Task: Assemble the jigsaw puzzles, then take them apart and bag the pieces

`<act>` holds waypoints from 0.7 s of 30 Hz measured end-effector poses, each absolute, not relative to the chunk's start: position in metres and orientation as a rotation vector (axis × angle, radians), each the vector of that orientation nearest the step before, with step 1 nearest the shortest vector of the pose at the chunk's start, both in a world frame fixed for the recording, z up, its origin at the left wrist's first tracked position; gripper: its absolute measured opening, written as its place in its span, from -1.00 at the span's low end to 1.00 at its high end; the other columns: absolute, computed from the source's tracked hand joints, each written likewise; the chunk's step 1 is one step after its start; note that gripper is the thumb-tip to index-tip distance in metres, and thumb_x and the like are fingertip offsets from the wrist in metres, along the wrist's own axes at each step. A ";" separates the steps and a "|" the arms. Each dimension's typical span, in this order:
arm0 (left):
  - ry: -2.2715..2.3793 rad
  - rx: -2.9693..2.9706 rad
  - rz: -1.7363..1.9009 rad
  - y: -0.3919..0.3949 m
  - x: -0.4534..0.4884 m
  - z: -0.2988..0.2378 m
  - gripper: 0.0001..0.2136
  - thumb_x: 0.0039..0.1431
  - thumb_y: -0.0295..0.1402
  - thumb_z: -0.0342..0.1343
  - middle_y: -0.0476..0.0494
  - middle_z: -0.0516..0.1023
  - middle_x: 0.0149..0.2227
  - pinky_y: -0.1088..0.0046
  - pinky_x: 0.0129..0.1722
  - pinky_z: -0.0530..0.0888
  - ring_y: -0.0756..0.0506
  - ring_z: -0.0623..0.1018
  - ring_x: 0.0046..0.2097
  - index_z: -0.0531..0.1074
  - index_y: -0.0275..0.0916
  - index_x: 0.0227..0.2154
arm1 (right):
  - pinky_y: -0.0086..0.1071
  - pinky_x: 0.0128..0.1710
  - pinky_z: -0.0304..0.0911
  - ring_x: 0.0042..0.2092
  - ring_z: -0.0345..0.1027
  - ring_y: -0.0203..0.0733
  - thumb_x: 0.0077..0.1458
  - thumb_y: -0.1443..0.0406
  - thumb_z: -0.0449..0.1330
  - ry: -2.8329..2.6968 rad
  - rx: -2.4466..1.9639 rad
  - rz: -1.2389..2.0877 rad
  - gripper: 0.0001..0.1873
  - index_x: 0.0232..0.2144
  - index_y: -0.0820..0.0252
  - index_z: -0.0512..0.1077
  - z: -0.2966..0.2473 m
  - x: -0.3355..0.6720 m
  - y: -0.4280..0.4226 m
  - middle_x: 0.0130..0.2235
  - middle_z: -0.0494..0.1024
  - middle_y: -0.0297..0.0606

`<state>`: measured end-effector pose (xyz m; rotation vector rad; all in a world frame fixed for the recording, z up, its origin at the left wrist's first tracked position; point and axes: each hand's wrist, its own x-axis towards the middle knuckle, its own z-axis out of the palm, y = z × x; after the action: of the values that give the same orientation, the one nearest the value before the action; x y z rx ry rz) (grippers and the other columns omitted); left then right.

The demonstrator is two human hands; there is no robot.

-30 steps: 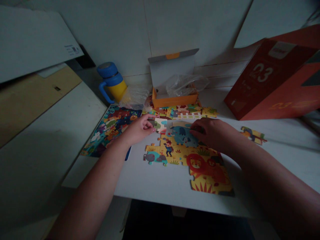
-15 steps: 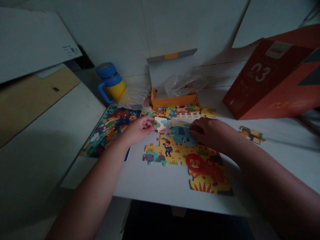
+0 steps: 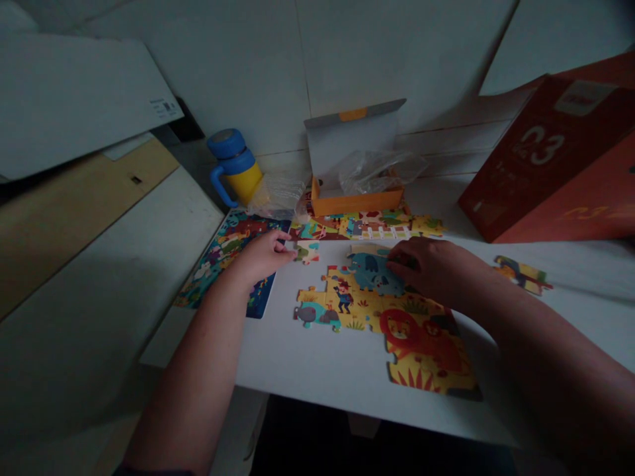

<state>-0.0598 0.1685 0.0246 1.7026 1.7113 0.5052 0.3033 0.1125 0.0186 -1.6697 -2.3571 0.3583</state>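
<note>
My left hand [image 3: 265, 256] has its thumb and fingers bent together at the left edge of a loose puzzle piece [image 3: 307, 251] with green and cream on it. Curled over the right side of the blue elephant part [image 3: 374, 272] is my right hand [image 3: 421, 263], its fingertips pinched at the edge and partly hidden. The joined jigsaw [image 3: 364, 304] lies flat on the white table, showing a walking figure and a grey hippo. Red-maned lions [image 3: 421, 344] fill its lower right part.
Behind lie a farm-scene puzzle strip [image 3: 367, 226], an open orange box [image 3: 360, 201] with plastic wrap, and a blue-yellow flask [image 3: 235, 165]. A dark blue picture sheet [image 3: 260, 301] is left. At right are a joined puzzle bit [image 3: 523, 274] and a big red box [image 3: 526, 158].
My left hand has drawn the loose piece leftward, away from the elephant part. My right hand stays at the elephant. The whole view has shifted slightly.
</note>
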 end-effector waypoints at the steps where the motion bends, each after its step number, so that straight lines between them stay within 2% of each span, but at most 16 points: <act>1: 1.788 1.772 0.511 0.171 -0.065 0.025 -0.61 0.22 -0.28 0.36 -0.12 0.65 -0.20 0.43 -0.33 0.42 -0.11 0.60 -0.26 0.48 -0.21 0.07 | -0.29 -0.34 0.25 -0.33 0.47 -0.12 0.31 0.12 0.16 -2.357 -1.665 0.353 -0.71 -0.16 0.10 0.63 0.018 0.303 0.113 -0.25 0.66 -0.18; 5: 2.051 1.991 0.481 0.179 -0.084 0.027 -0.68 0.31 -0.23 0.26 -0.21 0.67 -0.08 0.38 -0.17 0.49 -0.18 0.65 -0.11 0.53 -0.23 0.06 | -0.29 -0.34 0.24 -0.33 0.47 -0.12 0.32 0.12 0.16 -2.356 -1.681 0.345 -0.71 -0.17 0.09 0.62 0.019 0.303 0.111 -0.25 0.66 -0.18; 9: 2.206 2.049 0.417 0.185 -0.102 0.029 -0.77 0.34 -0.30 0.17 -0.20 0.70 -0.04 0.38 -0.08 0.50 -0.19 0.65 -0.03 0.58 -0.20 -0.01 | -0.29 -0.34 0.24 -0.32 0.48 -0.11 0.31 0.12 0.16 -2.364 -1.688 0.348 -0.72 -0.16 0.09 0.62 0.020 0.303 0.111 -0.24 0.66 -0.19; 12: 2.280 2.027 0.386 0.185 -0.112 0.033 -0.81 0.28 -0.31 0.19 -0.19 0.72 -0.05 0.36 -0.07 0.50 -0.22 0.65 -0.04 0.62 -0.18 -0.10 | -0.29 -0.33 0.25 -0.32 0.49 -0.11 0.31 0.13 0.16 -2.355 -1.686 0.362 -0.72 -0.16 0.09 0.62 0.020 0.303 0.111 -0.24 0.67 -0.18; 14: 2.287 1.969 0.381 0.184 -0.119 0.037 -0.80 0.24 -0.23 0.25 -0.19 0.72 -0.09 0.35 -0.12 0.49 -0.22 0.66 -0.08 0.62 -0.19 -0.16 | -0.29 -0.33 0.25 -0.32 0.49 -0.11 0.32 0.13 0.16 -2.351 -1.677 0.361 -0.72 -0.16 0.10 0.63 0.019 0.303 0.111 -0.24 0.67 -0.18; 18: 2.207 1.846 0.344 0.180 -0.131 0.041 -0.56 0.00 0.04 0.44 -0.15 0.70 -0.14 0.37 -0.24 0.48 -0.21 0.66 -0.18 0.61 -0.18 -0.20 | -0.29 -0.34 0.25 -0.33 0.49 -0.11 0.31 0.13 0.16 -2.349 -1.673 0.348 -0.71 -0.16 0.10 0.63 0.019 0.303 0.111 -0.24 0.68 -0.17; 21: 2.135 1.863 0.252 0.179 -0.137 0.038 -0.47 -0.23 0.06 0.53 -0.10 0.67 -0.19 0.40 -0.30 0.46 -0.20 0.64 -0.19 0.61 -0.15 -0.23 | -0.28 -0.33 0.26 -0.32 0.49 -0.10 0.32 0.12 0.16 -2.365 -1.665 0.342 -0.71 -0.16 0.10 0.63 0.018 0.303 0.111 -0.24 0.68 -0.17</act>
<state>-0.1370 0.1795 0.0379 1.8633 2.1345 0.2523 0.3030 0.1114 0.0180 -1.6650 -2.3652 0.3418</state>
